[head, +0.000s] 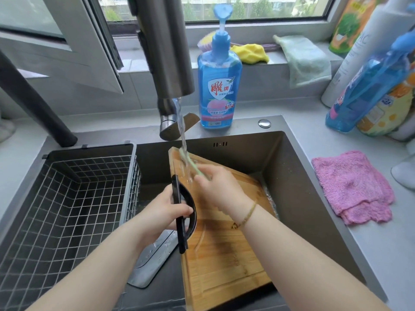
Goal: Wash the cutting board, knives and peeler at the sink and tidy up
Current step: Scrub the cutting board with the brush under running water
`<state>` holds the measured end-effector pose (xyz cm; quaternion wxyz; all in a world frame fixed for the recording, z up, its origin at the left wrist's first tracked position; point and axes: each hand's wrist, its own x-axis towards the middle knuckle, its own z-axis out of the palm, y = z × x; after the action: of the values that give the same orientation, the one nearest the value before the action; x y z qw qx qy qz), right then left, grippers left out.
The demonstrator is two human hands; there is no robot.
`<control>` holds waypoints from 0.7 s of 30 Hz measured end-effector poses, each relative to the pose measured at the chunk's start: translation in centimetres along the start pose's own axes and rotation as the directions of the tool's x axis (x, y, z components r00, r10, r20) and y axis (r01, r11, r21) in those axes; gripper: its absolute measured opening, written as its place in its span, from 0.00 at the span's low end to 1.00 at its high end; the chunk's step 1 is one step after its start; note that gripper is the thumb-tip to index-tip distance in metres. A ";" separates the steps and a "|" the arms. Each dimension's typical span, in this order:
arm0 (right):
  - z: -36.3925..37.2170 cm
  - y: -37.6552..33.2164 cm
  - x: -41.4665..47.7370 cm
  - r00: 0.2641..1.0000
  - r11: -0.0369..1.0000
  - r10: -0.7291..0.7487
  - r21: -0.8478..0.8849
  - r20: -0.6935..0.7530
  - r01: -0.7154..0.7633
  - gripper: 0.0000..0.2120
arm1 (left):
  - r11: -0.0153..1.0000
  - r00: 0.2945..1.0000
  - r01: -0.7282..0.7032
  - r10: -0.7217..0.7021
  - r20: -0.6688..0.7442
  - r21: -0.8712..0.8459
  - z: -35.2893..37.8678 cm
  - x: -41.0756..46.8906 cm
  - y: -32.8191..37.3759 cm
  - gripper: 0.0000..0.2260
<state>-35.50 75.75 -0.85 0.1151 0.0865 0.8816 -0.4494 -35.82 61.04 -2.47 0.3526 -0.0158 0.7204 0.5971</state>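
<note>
A wooden cutting board point(226, 254) leans slanted inside the dark sink point(298, 176). My left hand point(164, 209) grips the black handle point(180, 212) of a cleaver whose wet steel blade point(152, 259) points down toward me. My right hand point(215, 182) pinches a thin pale green tool point(189, 162), blurred, under the water stream from the faucet point(170, 117). Whether that green tool is the peeler or a small knife cannot be told.
A wire drain basket point(67, 198) fills the sink's left half. A blue dish soap bottle point(219, 86) stands behind the sink. A pink cloth point(352, 187) lies on the right counter, with more bottles point(368, 86) at the far right and cloths point(303, 59) on the windowsill.
</note>
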 end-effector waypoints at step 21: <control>-0.2 4.3 1.0 0.983 0.983 0.181 0.028 -0.009 -0.181 0.17 | 0.998 0.998 0.056 -0.056 0.011 -0.005 -0.4 -0.7 -0.9 0.18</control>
<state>-35.37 78.53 -4.34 0.1491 0.1706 0.8647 -0.4483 -35.08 60.14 -2.87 0.3731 -0.0334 0.7159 0.5891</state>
